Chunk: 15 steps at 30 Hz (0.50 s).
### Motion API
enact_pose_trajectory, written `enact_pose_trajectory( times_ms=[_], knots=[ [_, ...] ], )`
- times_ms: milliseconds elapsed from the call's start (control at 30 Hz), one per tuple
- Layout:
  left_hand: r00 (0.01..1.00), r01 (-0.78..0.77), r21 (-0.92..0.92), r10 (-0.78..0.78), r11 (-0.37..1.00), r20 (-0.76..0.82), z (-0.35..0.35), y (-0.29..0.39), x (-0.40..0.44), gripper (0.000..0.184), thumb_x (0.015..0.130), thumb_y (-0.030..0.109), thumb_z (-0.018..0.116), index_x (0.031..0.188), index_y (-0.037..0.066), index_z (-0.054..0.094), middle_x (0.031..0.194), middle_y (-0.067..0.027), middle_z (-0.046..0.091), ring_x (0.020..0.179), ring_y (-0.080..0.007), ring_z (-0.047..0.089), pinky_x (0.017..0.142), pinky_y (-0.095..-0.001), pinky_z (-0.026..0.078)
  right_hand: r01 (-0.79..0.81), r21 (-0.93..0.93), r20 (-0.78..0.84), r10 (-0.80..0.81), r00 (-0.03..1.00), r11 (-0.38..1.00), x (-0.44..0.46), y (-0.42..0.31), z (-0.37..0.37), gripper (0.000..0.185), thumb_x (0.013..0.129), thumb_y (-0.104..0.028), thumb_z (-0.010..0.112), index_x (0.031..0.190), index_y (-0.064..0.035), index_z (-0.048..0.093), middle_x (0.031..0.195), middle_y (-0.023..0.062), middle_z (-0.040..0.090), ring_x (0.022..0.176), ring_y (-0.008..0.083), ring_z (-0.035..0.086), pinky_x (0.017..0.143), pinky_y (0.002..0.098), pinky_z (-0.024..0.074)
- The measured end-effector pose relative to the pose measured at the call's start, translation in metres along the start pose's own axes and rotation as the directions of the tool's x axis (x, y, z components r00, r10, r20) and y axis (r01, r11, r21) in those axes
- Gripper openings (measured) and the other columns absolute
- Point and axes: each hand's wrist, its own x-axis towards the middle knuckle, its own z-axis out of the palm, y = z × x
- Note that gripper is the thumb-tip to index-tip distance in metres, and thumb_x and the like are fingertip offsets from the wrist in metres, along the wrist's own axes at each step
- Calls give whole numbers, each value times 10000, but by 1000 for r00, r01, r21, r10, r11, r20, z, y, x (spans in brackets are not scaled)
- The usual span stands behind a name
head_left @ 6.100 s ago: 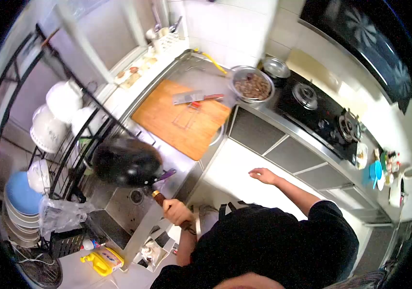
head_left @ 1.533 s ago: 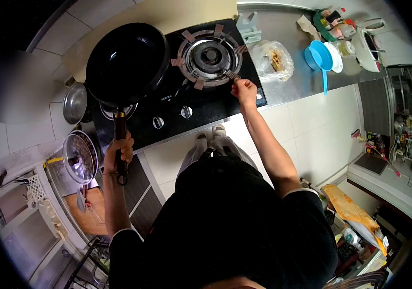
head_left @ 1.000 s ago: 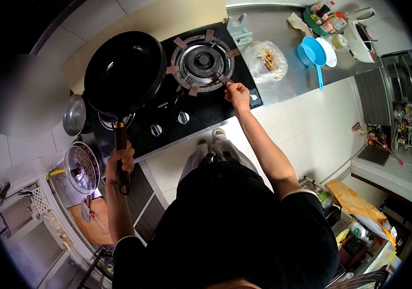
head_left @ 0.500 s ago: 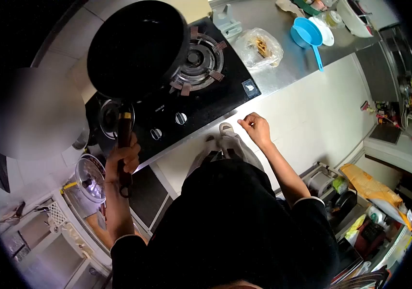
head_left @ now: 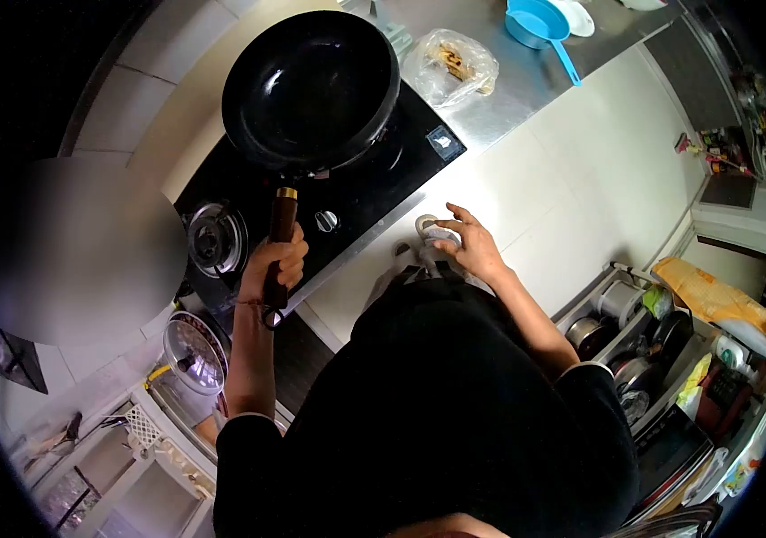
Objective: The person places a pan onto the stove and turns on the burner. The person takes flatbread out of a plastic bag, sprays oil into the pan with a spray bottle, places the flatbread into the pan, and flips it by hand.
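Wok [head_left: 311, 94] over the stove [head_left: 374, 190], handle [head_left: 284, 215] clenched in my left hand [head_left: 277, 263]; my right hand [head_left: 474, 248] hangs loose, fingers [head_left: 463, 215] parted

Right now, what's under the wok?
Black stovetop shows past the lower-right rim of the wok. Directly beneath is covered, any burner there included; whether the wok touches anything can't be told.

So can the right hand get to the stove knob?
Probably yes. The right hand looks empty, and the knob shows uncovered on the stove. The left hand grips the pan by its handle, on the knob's other side, so the way looks free.
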Motion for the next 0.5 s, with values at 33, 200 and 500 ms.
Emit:
enact_pose_trajectory(
  times_ms=[33, 200, 500],
  knots=[
    [1000, 7, 1, -7, 1000, 4, -1, -2, -2, 204, 715, 147, 564, 789, 68, 392, 526, 23, 375, 359, -46, 358, 352, -163, 322, 2, -9, -13, -2, 1000, 1000, -2, 4, 0, 332, 723, -197, 579, 1022, -58, 542, 1225, 137, 360, 1030, 289, 443, 866, 334, 379],
    [998, 51, -44, -48, 998, 51, -10, -13, -12, 192, 729, 165, 551, 775, 89, 380, 525, 27, 375, 377, -44, 368, 368, -160, 317, 10, -36, -22, -11, 1000, 999, -4, 21, 7, 307, 735, -222, 569, 1001, -69, 553, 1191, 124, 401, 1001, 281, 469, 837, 336, 398],
    [989, 0, 212, 31, 977, -144, -7, -1, -24, 514, 816, 337, 431, 1165, -28, 336, 707, -70, 493, 463, -67, 453, 414, -171, 387, 192, -64, 54, -189, 980, 979, 14, 9, 10, 315, 741, -216, 562, 995, -30, 550, 1060, 118, 510, 892, 278, 517, 760, 336, 429]
  ],
)
